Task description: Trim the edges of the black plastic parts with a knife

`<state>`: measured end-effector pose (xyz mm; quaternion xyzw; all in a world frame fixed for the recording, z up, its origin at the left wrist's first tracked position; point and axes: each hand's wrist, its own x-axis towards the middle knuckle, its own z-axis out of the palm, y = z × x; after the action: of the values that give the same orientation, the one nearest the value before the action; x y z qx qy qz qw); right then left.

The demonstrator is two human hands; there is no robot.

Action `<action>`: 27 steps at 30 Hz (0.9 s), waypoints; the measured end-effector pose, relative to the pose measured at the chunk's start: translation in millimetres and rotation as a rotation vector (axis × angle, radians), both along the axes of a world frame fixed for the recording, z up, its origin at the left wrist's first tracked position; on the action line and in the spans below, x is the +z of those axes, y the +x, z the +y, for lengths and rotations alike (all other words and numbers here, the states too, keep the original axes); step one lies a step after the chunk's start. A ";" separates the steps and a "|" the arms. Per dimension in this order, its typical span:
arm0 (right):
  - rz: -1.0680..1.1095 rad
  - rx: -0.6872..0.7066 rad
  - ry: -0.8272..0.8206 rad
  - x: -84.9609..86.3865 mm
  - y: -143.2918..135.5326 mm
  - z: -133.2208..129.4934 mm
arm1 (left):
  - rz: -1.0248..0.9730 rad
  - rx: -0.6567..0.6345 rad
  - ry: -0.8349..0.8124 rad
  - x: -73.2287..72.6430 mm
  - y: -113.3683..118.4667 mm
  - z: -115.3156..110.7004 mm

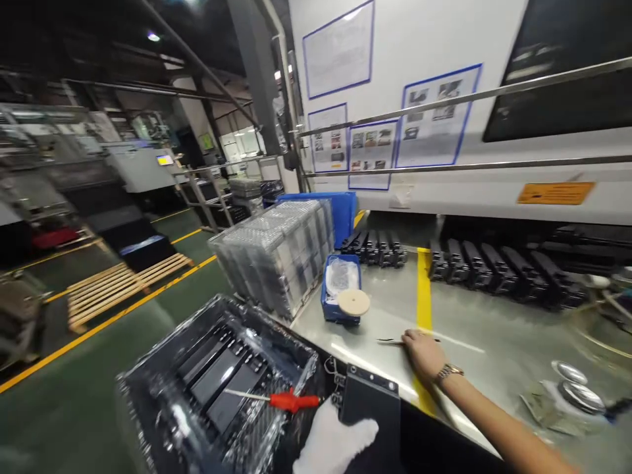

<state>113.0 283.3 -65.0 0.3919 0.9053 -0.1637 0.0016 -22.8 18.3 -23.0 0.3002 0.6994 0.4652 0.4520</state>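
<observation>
Factory hall, dim overhead, bright along the right wall.

Stretching away on the left, a green floor [74, 408] crossed by yellow lines [113, 316], bearing a wooden pallet [123, 280]. Hanging on the white wall [434, 39], blue-framed posters [434, 118] behind two steel rails [444, 99]. Glowing faintly among dark beams, a ceiling lamp [153, 37]. Rising in the middle, a grey pillar [257, 72]. Standing far back, grey machines [138, 168] and metal racks [212, 191], blurred.
</observation>
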 end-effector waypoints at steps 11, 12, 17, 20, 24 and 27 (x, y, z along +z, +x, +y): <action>0.313 -0.293 -0.124 -25.2 90.6 -44.8 | -0.128 0.037 0.106 47.1 14.1 1.8; 0.366 -0.300 -0.139 -21.2 102.0 -58.4 | -0.130 0.031 0.113 46.2 15.6 1.6; 0.589 -0.381 -0.184 4.0 141.4 -127.8 | -0.284 0.104 0.145 32.5 24.7 0.8; 0.803 -0.412 -0.174 21.8 143.7 -162.7 | -0.581 0.210 0.054 22.0 29.6 0.9; 1.018 -0.279 -0.002 43.2 127.8 -196.1 | -0.868 0.170 0.073 14.7 33.7 1.3; 1.089 -0.132 0.111 53.4 112.0 -208.6 | -0.643 0.243 0.122 11.8 34.1 -2.9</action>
<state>225.0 74.7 -11.5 0.3061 0.7562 -0.2943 -0.4978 11.3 15.5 -11.1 0.0792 0.5226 0.6274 0.5718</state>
